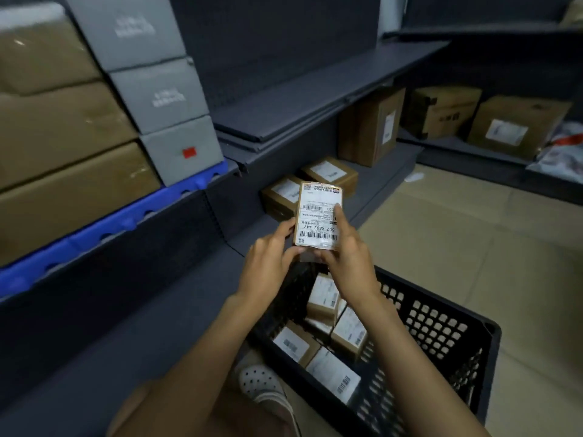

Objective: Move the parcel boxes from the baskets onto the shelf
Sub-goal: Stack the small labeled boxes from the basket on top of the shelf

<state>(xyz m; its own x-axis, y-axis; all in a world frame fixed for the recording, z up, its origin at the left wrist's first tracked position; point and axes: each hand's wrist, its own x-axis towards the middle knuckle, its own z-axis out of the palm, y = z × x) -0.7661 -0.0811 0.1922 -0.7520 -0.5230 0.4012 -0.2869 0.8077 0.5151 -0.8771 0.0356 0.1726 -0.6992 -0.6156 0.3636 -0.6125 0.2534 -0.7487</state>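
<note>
- Cardboard parcel box (white label facing up) is held above the black basket, before the shelf.
- Left hand and right hand both grip its lower end.
- More boxes lie in the basket.

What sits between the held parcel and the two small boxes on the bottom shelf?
Nothing; the head view shows the held parcel overlapping the nearer of the two small boxes, with no object between.

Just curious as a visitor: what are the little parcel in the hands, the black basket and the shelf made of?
Parcel box: brown cardboard by its edges, under a glossy white paper label.
Basket: looks like moulded black plastic, matte, with a grid of holes.
Shelf: likely painted sheet metal, dark grey, thin folded front lip; not certain.
</note>
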